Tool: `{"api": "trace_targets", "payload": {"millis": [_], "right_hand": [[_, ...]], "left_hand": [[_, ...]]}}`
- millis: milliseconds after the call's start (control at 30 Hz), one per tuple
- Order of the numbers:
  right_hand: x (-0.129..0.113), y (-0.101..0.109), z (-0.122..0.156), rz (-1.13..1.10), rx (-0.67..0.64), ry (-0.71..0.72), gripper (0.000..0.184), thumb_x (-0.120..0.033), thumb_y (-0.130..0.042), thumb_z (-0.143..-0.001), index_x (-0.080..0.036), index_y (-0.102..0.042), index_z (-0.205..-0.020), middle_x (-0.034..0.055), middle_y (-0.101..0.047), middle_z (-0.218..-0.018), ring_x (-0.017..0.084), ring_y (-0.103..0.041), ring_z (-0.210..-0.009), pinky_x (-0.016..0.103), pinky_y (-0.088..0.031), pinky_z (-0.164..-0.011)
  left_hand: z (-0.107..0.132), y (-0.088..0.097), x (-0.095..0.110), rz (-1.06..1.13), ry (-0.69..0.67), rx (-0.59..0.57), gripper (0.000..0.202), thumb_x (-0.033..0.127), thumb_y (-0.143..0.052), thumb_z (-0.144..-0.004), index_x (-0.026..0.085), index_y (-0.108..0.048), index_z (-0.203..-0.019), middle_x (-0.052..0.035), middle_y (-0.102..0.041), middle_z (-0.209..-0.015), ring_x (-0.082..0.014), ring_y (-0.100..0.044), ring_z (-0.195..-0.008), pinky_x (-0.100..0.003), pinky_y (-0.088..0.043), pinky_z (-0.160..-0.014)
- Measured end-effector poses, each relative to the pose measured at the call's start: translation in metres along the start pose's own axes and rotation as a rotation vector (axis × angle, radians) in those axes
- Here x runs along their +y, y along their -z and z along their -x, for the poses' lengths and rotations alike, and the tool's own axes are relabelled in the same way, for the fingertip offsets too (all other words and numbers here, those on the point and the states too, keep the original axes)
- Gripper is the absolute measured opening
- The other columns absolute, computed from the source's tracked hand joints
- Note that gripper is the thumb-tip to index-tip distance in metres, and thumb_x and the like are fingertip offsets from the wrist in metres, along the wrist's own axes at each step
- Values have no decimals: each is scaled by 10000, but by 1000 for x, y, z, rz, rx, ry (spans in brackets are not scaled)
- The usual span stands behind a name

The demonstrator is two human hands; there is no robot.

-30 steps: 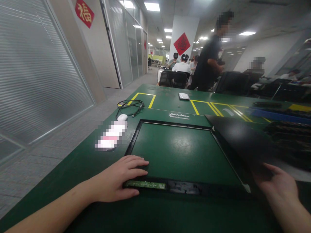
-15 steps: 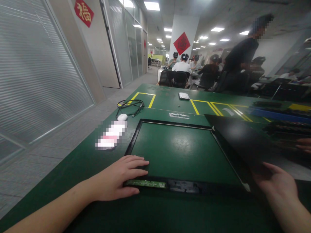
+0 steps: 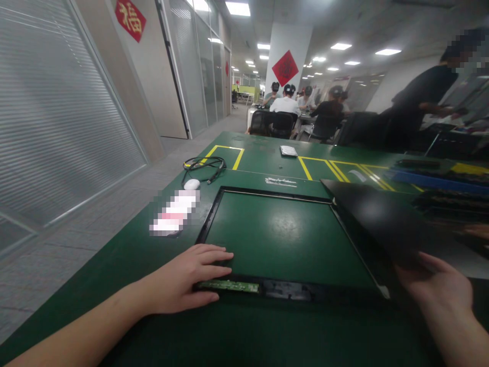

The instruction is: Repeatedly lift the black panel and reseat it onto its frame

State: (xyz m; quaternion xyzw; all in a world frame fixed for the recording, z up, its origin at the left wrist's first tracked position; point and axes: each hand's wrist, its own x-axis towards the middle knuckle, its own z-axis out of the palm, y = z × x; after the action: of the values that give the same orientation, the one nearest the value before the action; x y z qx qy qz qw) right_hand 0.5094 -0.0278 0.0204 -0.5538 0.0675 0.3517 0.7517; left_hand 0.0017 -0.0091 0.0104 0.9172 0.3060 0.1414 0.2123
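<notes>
Green table; black frame under spread left hand; right hand grips dark panel.

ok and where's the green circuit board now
In the head view, the green circuit board lies along the near side of the black frame, toward its left end, next to the left hand.

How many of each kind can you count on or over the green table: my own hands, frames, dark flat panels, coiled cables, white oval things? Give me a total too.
Your own hands, left hand and right hand: 2
Black frame: 1
Dark flat panel: 1
Coiled cable: 1
White oval thing: 1
Total: 6
</notes>
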Motion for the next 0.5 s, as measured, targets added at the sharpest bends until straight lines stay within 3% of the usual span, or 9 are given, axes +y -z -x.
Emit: {"api": "trace_targets", "payload": {"millis": [133, 300, 400, 500], "right_hand": [[-4, -5, 14, 4, -13, 36, 287, -8, -569, -630, -249, -668, -751, 2, -696, -1326, 176, -700, -1086, 283, -596, -874], [-7, -6, 22, 33, -47, 164, 221, -65, -597, -633, -278, -642, -667, -38, -654, -1390, 195, -581, -1293, 321, -502, -1035], [-9, -7, 28, 70, -59, 228, 194, -104, -612, -599, -293, -624, -639, -26, -657, -1385, 251, -536, -1342, 422, -448, -1106], [-11, -7, 34, 161, -107, 326, 141, -178, -632, -591, -300, -562, -580, 23, -704, -1303, 346, -545, -1322, 603, -438, -1085]], "left_hand": [[-1, 3, -1, 2, -21, -56, 556, 282, -717, -851, 347, -622, -1395, -63, -589, -1501, -342, -505, -1382, -570, -356, -1150], [2, -2, -1, 61, 12, 12, 558, 281, -757, -805, 346, -655, -1350, -67, -593, -1494, -338, -501, -1388, -602, -246, -1198], [3, -2, 1, 145, 50, 65, 507, 268, -727, -837, 346, -662, -1334, -63, -599, -1483, -322, -489, -1400, -587, -247, -1203], [3, 0, 3, 242, 115, 121, 439, 254, -674, -887, 346, -673, -1316, -57, -614, -1459, -300, -511, -1382, -542, -318, -1185]]}}
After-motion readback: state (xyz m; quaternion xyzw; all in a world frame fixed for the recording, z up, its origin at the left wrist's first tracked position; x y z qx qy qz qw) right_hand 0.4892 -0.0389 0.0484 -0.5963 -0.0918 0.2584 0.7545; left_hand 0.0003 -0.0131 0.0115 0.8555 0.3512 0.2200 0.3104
